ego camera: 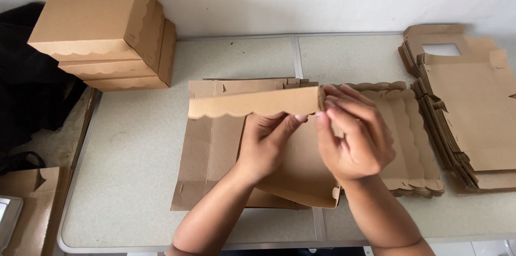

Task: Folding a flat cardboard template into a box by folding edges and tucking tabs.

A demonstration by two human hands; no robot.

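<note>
Pale table (white wall behind), left hand and right hand gripping, seemingly folding, cardboard flap

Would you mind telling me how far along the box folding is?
Three folded boxes sit stacked at the table's far left. Both hands, left and right, are folding up a scalloped flap of one box. Piles of flat blanks remain on the right.
</note>
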